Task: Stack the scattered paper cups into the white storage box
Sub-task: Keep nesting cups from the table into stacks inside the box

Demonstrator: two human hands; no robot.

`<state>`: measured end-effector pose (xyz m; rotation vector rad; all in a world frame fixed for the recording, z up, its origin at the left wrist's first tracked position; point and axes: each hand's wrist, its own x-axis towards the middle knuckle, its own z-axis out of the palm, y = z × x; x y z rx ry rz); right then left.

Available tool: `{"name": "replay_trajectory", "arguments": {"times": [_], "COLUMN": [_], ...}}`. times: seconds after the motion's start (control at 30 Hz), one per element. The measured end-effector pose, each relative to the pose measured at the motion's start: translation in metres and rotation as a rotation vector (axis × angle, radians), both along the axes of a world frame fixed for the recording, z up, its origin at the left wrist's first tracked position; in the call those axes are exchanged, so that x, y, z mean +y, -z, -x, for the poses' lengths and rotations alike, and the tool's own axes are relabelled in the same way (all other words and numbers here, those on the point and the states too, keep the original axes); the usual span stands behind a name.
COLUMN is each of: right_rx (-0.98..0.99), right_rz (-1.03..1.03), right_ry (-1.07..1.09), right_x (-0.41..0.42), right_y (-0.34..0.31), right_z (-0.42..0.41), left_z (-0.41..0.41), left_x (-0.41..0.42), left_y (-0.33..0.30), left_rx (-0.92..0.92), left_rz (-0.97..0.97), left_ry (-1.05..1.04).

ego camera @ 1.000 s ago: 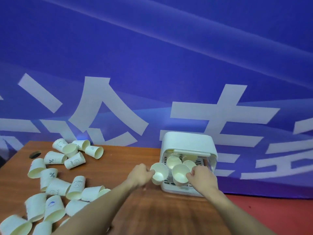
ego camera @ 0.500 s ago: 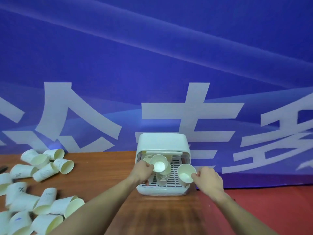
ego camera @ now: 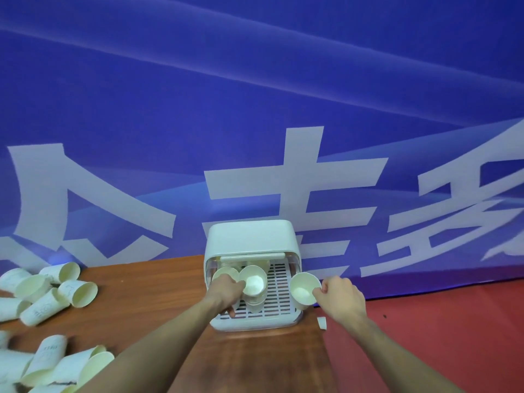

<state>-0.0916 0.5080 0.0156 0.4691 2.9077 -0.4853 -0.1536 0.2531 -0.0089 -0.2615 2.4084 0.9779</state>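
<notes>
The white storage box [ego camera: 251, 236] stands open on the wooden table [ego camera: 158, 290] against the blue banner, its slatted tray [ego camera: 279, 290] showing. My left hand [ego camera: 226, 290] reaches into the box and grips a paper cup [ego camera: 253, 282] sitting on top of a cup stack [ego camera: 253, 303] on the tray. Another cup [ego camera: 224, 272] stands behind my fingers. My right hand [ego camera: 338, 293] pinches the rim of a second paper cup [ego camera: 304, 287] just outside the box's right front corner. Several loose paper cups [ego camera: 56, 290] lie scattered on the table's left.
More cups [ego camera: 68, 364] are heaped at the lower left edge of view. The table's right edge [ego camera: 323, 350] runs just past the box, with red floor [ego camera: 439, 330] beyond it. A small white tag [ego camera: 321, 323] hangs at that edge.
The view has panned right, sliding the box and cups leftward. My left hand has lowered its cup onto the stack in the box. My right hand has drawn its cup out to the box's right.
</notes>
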Motion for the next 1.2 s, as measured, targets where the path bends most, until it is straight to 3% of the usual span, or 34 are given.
{"name": "replay_trajectory", "arguments": {"times": [0.37, 0.73, 0.97, 1.2], "right_rx": [0.066, 0.145, 0.244, 0.159], "right_rz": [0.041, 0.019, -0.055, -0.159], "right_ry": [-0.105, -0.237, -0.285, -0.34], "right_x": [-0.028, -0.073, -0.085, -0.09], "right_y": [-0.011, -0.012, -0.014, 0.002], "right_z": [0.022, 0.039, 0.044, 0.053], "left_z": [0.005, -0.002, -0.006, -0.004], "left_x": [-0.011, -0.061, -0.095, -0.104], "left_y": [0.002, -0.018, -0.012, -0.001], "left_rx": [0.007, 0.257, 0.26, 0.246], "left_rz": [0.044, 0.525, 0.598, 0.625], "left_ry": [0.037, 0.303, 0.279, 0.299]}}
